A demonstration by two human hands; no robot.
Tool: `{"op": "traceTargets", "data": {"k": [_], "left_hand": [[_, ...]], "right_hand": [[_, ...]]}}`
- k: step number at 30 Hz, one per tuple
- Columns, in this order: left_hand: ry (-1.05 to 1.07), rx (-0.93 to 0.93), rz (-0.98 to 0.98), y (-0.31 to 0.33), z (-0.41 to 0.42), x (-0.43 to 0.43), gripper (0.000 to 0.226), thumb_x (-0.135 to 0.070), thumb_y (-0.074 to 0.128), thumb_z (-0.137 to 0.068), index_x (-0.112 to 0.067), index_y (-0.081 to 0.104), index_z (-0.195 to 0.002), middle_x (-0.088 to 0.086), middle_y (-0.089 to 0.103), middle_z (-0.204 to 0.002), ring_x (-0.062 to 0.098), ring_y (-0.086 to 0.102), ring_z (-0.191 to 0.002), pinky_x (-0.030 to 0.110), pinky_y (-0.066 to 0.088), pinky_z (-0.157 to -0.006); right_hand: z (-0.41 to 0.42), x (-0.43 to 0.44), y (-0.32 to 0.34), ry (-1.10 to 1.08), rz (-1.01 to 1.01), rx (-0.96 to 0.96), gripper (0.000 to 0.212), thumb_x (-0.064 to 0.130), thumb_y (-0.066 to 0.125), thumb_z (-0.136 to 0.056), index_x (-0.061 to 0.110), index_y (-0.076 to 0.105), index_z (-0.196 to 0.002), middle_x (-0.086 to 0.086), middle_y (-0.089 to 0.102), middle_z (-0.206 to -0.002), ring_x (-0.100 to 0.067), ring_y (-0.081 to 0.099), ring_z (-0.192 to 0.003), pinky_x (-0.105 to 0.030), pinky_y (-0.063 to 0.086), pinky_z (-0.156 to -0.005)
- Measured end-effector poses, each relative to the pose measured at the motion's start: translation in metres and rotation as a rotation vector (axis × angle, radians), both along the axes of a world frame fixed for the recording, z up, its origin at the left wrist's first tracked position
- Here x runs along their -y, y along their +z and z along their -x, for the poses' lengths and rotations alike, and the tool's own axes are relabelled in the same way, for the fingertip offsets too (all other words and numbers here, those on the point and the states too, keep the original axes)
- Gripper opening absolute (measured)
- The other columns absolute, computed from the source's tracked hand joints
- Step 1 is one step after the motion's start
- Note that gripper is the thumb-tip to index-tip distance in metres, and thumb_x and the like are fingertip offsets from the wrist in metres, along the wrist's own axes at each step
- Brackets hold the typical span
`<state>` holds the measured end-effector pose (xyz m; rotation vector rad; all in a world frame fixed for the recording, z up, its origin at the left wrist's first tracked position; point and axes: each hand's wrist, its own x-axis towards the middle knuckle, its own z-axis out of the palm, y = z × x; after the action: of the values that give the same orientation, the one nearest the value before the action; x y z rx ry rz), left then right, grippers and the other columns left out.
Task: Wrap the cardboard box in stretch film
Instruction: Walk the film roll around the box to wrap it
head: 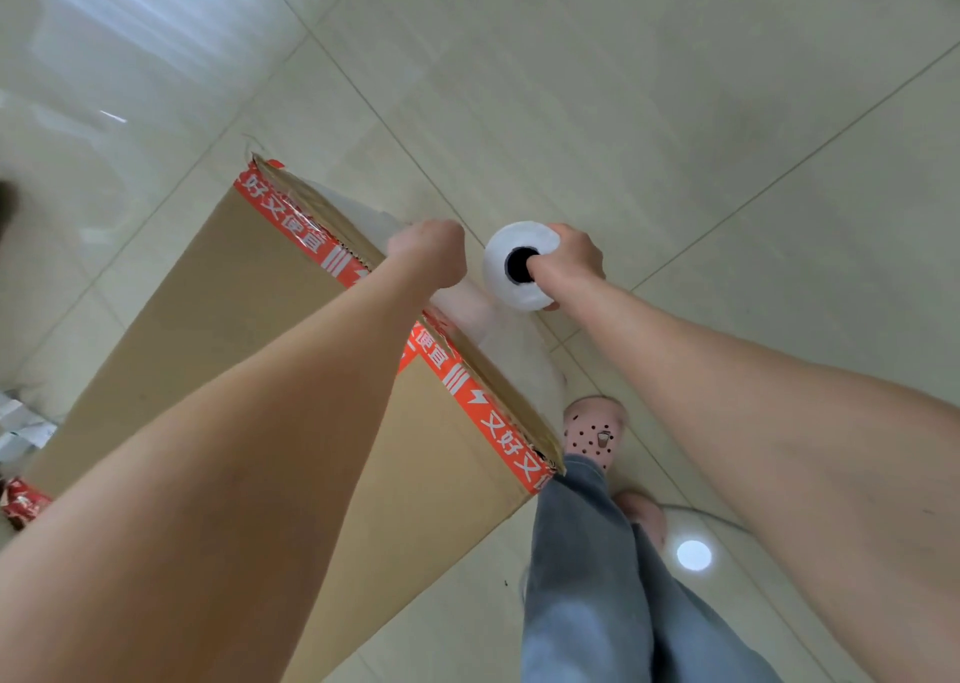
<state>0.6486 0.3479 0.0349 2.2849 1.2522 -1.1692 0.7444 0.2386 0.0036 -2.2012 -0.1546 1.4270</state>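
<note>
Holding the upright white stretch-film roll (521,265) by its core, the right hand (569,261) stands just beside the tall brown cardboard box (249,318); the fisted left hand (428,251) pins film at its edge.

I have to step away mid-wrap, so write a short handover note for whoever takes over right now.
Left hand: closed in a fist at the top edge of the cardboard box, apparently pinning the film there.
Right hand: holds the film roll upright, thumb in its core, just beside the box edge.
Box stands on the tiled floor, orange tape along its top edge.
Done: a short stretch of film runs from the roll to the box side.
Left: how much of the box is already wrapped cannot be told; walk the roll around it, then cut.
</note>
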Motion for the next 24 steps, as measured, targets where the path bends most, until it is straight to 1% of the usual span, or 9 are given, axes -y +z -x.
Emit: {"op": "traceTargets", "data": {"k": [3, 6, 10, 13, 15, 17, 20, 22, 24], "left_hand": [[0.146, 0.265, -0.022, 0.005, -0.010, 0.003, 0.033, -0.012, 0.041, -0.093, -0.016, 0.062, -0.119, 0.005, 0.061, -0.123, 0.027, 0.057, -0.110, 0.035, 0.048, -0.086], [0.195, 0.441, 0.140, 0.011, -0.024, 0.009, 0.040, -0.024, 0.053, -0.088, -0.021, 0.057, -0.128, 0.000, 0.062, -0.123, 0.020, 0.056, -0.116, 0.029, 0.045, -0.095], [0.124, 0.380, 0.128, -0.003, -0.038, 0.012, 0.049, -0.027, 0.061, -0.084, -0.023, 0.053, -0.132, 0.003, 0.059, -0.127, 0.024, 0.054, -0.117, 0.027, 0.041, -0.084], [0.047, 0.269, 0.052, -0.013, -0.035, 0.006, 0.035, -0.019, 0.058, -0.081, -0.019, 0.062, -0.116, 0.006, 0.062, -0.113, 0.028, 0.060, -0.106, 0.029, 0.042, -0.071], [0.035, 0.258, 0.018, -0.015, -0.031, 0.002, 0.018, -0.017, 0.058, -0.080, -0.011, 0.062, -0.097, 0.009, 0.062, -0.099, 0.030, 0.061, -0.094, 0.030, 0.040, -0.064], [0.071, 0.264, 0.010, -0.013, -0.028, -0.005, 0.009, -0.017, 0.059, -0.080, -0.010, 0.057, -0.086, 0.009, 0.058, -0.089, 0.031, 0.061, -0.090, 0.030, 0.038, -0.061], [0.115, 0.259, 0.022, -0.008, -0.028, -0.019, 0.017, -0.020, 0.062, -0.081, -0.007, 0.060, -0.091, 0.011, 0.059, -0.091, 0.032, 0.061, -0.091, 0.031, 0.040, -0.062], [0.121, 0.251, 0.055, -0.007, -0.027, -0.025, 0.017, -0.020, 0.062, -0.082, -0.005, 0.058, -0.090, 0.011, 0.057, -0.084, 0.032, 0.061, -0.092, 0.031, 0.039, -0.062], [0.125, 0.259, 0.069, -0.009, -0.028, -0.031, 0.021, -0.019, 0.061, -0.083, -0.003, 0.060, -0.096, 0.013, 0.061, -0.091, 0.031, 0.059, -0.094, 0.031, 0.038, -0.064]], "right_hand": [[0.001, 0.003, 0.001, -0.052, 0.017, 0.049, 0.041, 0.010, 0.053, -0.081, 0.024, 0.058, -0.119, -0.005, 0.061, -0.115, -0.031, 0.057, -0.092, -0.043, 0.055, -0.084], [-0.006, 0.005, 0.002, -0.095, 0.043, 0.108, 0.040, 0.014, 0.055, -0.081, 0.025, 0.059, -0.119, -0.005, 0.062, -0.117, -0.031, 0.060, -0.099, -0.038, 0.053, -0.086], [-0.010, -0.005, 0.001, 0.087, -0.012, 0.136, 0.028, 0.022, 0.057, -0.076, 0.028, 0.064, -0.102, -0.002, 0.066, -0.103, -0.027, 0.058, -0.084, -0.029, 0.046, -0.068], [-0.001, -0.014, -0.002, 0.260, -0.019, 0.236, 0.034, 0.025, 0.060, -0.076, 0.031, 0.063, -0.109, -0.002, 0.066, -0.111, -0.028, 0.061, -0.101, -0.027, 0.038, -0.072], [0.004, -0.016, -0.002, 0.225, 0.000, 0.239, 0.046, 0.028, 0.062, -0.076, 0.029, 0.056, -0.122, -0.003, 0.063, -0.119, -0.029, 0.059, -0.108, -0.029, 0.040, -0.076], [0.006, -0.021, -0.001, 0.064, 0.066, 0.074, 0.059, 0.031, 0.064, -0.076, 0.021, 0.045, -0.131, -0.007, 0.058, -0.123, -0.031, 0.056, -0.107, -0.034, 0.049, -0.081], [0.010, -0.034, 0.009, -0.130, 0.101, -0.194, 0.055, 0.023, 0.068, -0.077, 0.012, 0.047, -0.126, -0.007, 0.055, -0.112, -0.027, 0.057, -0.082, -0.041, 0.058, -0.074], [0.005, -0.047, 0.011, -0.061, 0.100, -0.114, 0.047, 0.020, 0.066, -0.077, 0.012, 0.054, -0.121, -0.008, 0.057, -0.107, -0.028, 0.061, -0.079, -0.042, 0.059, -0.073], [0.001, -0.056, 0.010, 0.055, 0.095, 0.025, 0.041, 0.021, 0.064, -0.077, 0.016, 0.058, -0.117, -0.008, 0.062, -0.113, -0.031, 0.063, -0.094, -0.042, 0.057, -0.079]]}}
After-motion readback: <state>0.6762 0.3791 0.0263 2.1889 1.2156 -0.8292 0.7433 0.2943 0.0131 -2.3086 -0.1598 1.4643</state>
